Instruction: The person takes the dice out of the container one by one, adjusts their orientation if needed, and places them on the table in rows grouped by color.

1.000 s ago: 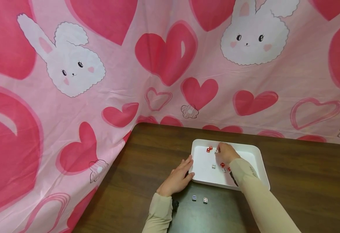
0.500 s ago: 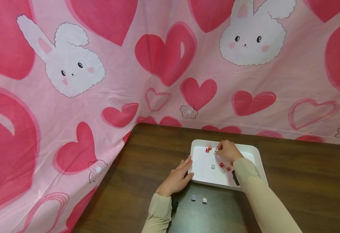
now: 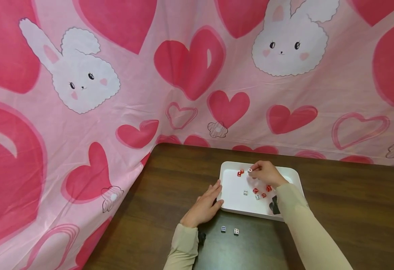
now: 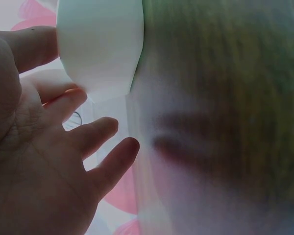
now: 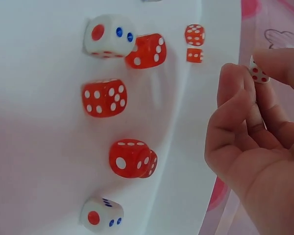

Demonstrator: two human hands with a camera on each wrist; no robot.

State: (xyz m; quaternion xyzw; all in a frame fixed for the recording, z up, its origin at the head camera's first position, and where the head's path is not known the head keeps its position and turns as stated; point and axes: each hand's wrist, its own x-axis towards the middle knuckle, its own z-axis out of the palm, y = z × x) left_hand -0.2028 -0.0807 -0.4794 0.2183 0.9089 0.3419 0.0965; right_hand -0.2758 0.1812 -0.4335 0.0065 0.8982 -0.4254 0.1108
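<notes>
Head view: white tray [image 3: 292,176] on dark wood worktop [image 3: 352,210], pink heart-and-bunny cloth [image 3: 116,75] behind. Right hand [image 3: 265,174] above tray, pinching one white die [image 3: 250,170]. Left hand [image 3: 204,207], fingers straight, touching tray's left rim. Two white dice [image 3: 229,230] on worktop near tray.

Left wrist view: fingers [image 4: 98,132] spread beside blurred tray wall [image 4: 100,44].

Right wrist view: pinched die [image 5: 258,72] red-pipped; tray holds red dice [image 5: 104,97] and white dice [image 5: 109,36].
</notes>
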